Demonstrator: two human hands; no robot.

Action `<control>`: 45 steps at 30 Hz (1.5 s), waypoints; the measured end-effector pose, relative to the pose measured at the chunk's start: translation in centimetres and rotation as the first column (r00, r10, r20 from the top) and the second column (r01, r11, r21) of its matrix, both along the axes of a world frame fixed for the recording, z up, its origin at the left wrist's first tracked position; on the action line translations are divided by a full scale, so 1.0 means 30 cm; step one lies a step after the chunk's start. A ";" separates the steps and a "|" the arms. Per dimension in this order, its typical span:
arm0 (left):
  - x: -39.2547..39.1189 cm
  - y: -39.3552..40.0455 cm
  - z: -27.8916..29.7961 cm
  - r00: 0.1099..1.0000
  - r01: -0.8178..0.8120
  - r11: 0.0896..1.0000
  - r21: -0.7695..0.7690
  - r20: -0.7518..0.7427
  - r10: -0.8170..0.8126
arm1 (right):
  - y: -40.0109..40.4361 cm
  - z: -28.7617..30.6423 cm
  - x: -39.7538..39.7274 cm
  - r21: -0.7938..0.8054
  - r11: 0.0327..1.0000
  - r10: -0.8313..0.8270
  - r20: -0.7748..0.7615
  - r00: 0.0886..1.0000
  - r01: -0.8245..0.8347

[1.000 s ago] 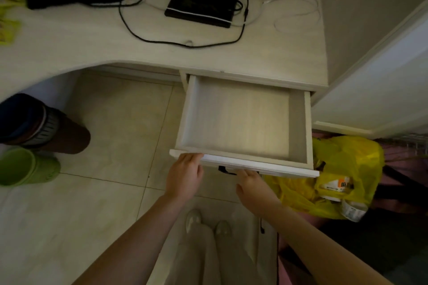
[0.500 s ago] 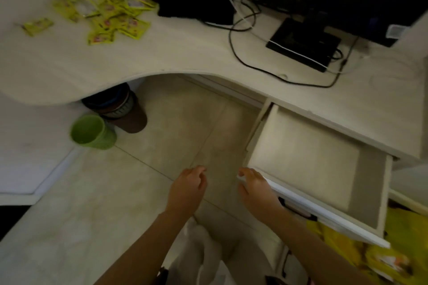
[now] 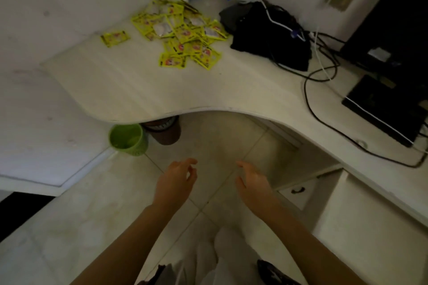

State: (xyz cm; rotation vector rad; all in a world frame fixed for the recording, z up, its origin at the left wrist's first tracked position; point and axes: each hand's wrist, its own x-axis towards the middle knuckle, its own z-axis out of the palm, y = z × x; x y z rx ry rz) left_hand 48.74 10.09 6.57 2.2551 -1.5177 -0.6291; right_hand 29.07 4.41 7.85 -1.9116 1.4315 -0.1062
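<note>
A curved pale desk (image 3: 139,85) stood over a tiled floor (image 3: 81,215).
On the desk lay a heap of yellow sachets (image 3: 183,34), with a lone sachet (image 3: 115,37) apart to its left. Just right of the heap sat a black bundle (image 3: 266,37) (cloth or bag, too dark to tell). Cables (image 3: 324,122) trailed toward a flat black monitor base (image 3: 384,109). A drawer (image 3: 298,194) showed under the desk's right part. On the floor, a green cup (image 3: 127,139) stood beside a brown container (image 3: 165,132) that was half under the desk's edge.
</note>
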 end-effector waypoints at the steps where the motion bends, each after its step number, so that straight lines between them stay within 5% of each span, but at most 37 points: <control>1: 0.034 -0.037 0.003 1.000 -0.019 1.000 -0.005 0.006 0.019 | -0.050 0.008 0.033 -0.018 1.000 0.010 0.005 1.000 -0.010; 8: 0.230 -0.319 0.006 0.993 -0.118 0.993 -0.029 0.026 0.118 | -0.416 0.029 0.254 -0.135 0.987 0.089 0.030 0.996 -0.085; 21: 0.481 -0.791 -0.013 0.963 -0.255 0.966 0.041 -0.084 0.257 | -0.983 0.042 0.562 -0.084 0.963 0.260 0.021 0.965 -0.258; 34: 0.854 -1.186 -0.078 0.992 -0.114 0.987 0.115 -0.048 0.120 | -1.355 -0.040 0.788 0.004 0.980 0.199 -0.159 0.967 -0.201; 45: 0.923 -1.364 -0.135 1.000 0.015 0.991 0.133 -0.026 -0.012 | -1.522 -0.096 0.863 0.054 0.944 0.327 -0.317 0.891 -0.327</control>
